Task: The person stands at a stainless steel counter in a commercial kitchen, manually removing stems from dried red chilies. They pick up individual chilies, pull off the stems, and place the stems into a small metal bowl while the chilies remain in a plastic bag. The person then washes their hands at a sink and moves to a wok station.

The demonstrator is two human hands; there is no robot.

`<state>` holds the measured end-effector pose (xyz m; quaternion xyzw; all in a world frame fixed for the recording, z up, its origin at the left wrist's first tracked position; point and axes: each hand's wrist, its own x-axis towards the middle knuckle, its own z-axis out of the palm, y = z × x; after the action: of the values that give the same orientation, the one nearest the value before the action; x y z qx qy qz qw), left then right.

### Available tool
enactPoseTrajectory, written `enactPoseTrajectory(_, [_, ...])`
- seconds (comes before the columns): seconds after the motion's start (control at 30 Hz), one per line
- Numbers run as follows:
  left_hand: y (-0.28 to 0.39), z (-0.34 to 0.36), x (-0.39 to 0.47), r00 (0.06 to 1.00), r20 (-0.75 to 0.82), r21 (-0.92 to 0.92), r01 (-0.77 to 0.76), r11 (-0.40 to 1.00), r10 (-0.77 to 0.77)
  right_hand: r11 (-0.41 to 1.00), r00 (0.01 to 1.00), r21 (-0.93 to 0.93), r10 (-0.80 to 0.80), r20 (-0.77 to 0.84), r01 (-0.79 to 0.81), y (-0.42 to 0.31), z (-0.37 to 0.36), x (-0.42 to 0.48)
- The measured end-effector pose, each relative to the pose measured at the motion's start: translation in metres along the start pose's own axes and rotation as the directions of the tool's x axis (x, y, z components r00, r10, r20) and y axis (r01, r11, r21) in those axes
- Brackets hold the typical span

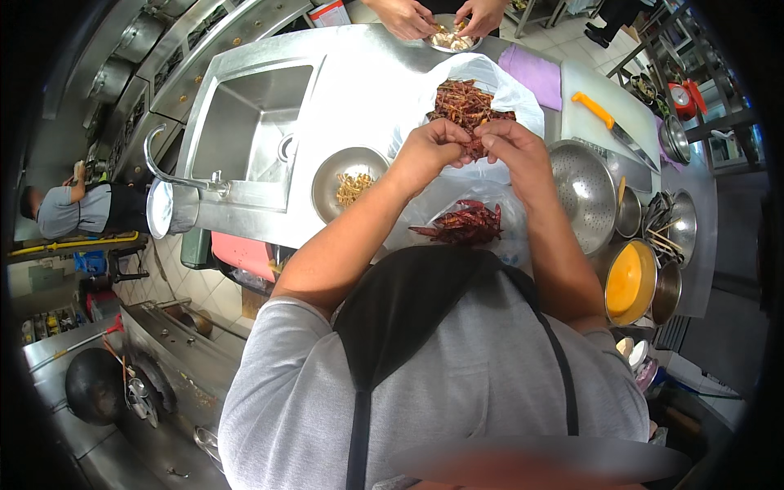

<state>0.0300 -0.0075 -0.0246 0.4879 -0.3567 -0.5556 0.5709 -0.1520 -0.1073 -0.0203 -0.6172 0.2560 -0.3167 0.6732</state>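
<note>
My left hand (436,144) and my right hand (512,146) meet over the near edge of an open white plastic bag (528,116). Pinched between the fingertips of both is a dried red chili (475,147), partly covered by the fingers. Behind them, the bag holds a heap of dried chilies (462,101) with stems. Closer to my body, a second pile of dried chilies (468,222) rests on clear plastic (514,205). Left of my forearm, a steel bowl (326,184) contains loose chili stems (354,187).
A sink (245,122) is at left. Rightward are a perforated colander (582,190), a yellow-handled knife (612,125) on a white cutting board (582,79), and a pot of orange liquid (626,283). Across the table, another person's hands (407,17) work over a bowl (452,48).
</note>
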Motion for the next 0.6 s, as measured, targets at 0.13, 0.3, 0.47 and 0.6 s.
enactPoseTrajectory(0.13, [0.006,0.005,-0.003,1.000,0.014,-0.027,0.010,1.000,-0.010,0.995,1.000,-0.093,-0.026,0.014,0.028,0.001,0.002,0.001])
enactPoseTrajectory(0.3, [0.005,-0.001,-0.001,1.000,0.001,0.002,0.007,1.000,-0.007,0.997,0.998,0.011,-0.070,-0.010,0.070,-0.003,0.007,0.003])
enactPoseTrajectory(0.47, [0.001,0.000,-0.004,0.987,-0.138,-0.267,0.043,0.963,-0.083,0.987,0.990,-0.158,-0.022,-0.142,-0.001,-0.007,-0.008,0.001])
enactPoseTrajectory(0.6, [-0.007,0.001,0.000,0.988,-0.146,-0.295,-0.084,0.952,0.042,0.989,0.996,-0.138,0.038,-0.077,-0.049,-0.014,0.005,-0.004])
